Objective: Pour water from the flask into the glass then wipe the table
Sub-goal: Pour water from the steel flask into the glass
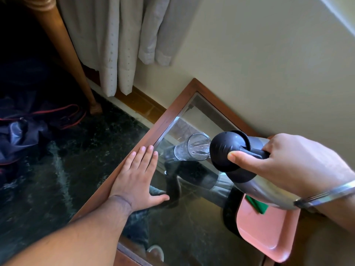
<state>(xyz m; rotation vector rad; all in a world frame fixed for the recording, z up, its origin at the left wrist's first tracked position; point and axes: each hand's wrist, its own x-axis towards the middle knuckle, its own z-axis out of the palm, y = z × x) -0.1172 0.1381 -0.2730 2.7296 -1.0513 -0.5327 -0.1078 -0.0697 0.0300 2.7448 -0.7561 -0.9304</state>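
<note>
My right hand (284, 164) grips the handle of a steel flask (255, 181) with a black lid, thumb pressed on the lid's lever. The flask is tipped to the left, its spout over the rim of a clear glass (194, 150), and water runs into the glass. That glass stands upright on the glass-topped table (169, 114) with a brown wooden frame. My left hand (138, 179) lies flat, fingers spread, on the table's left edge, empty and a short way from the glass.
A pink tray (269, 227) sits on the table at the right, with a green cloth (257, 204) on it, partly hidden under the flask. The wall runs along the table's far side. Curtains (119, 45) hang at the back; dark floor and a dark bag (23, 131) lie left.
</note>
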